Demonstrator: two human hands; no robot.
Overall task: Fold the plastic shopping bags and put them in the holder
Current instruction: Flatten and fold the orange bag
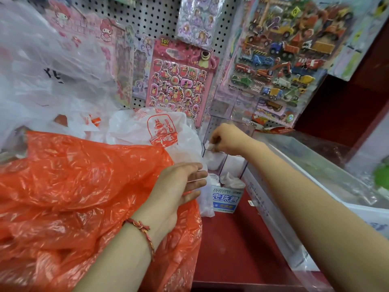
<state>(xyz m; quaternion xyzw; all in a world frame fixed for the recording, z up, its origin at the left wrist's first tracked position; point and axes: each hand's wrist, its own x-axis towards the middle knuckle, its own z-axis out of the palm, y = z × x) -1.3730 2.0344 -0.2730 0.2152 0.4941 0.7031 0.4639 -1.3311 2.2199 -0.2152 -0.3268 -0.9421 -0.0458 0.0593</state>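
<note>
Right grip (223,140) fingers curled, pinched together on a small white folded bag (213,146), right at the top rim of the clear holder (235,165), back-left compartment as far as I can tell. White wads already sit lower in the holder. Left grip (181,182) fingers straight, apart, resting on the edge of the white printed bag (160,131) over the orange bag (84,175); no clear pinch seen.

Step in hand, prob.: dropping the folded bag in. Task looks early, big pile unfolded to the left.

To do it well: keep the pinch tight till the bag is below the rim, else folds spring open. Push straight down, not at an angle, as the acrylic walls are thin and may tip. Seat it next to the other wads w/o dragging them out. Left grip should keep the loose pile pinned so it doesn't slide off the red bench (231,249) onto the blue-white box (226,200).
</note>
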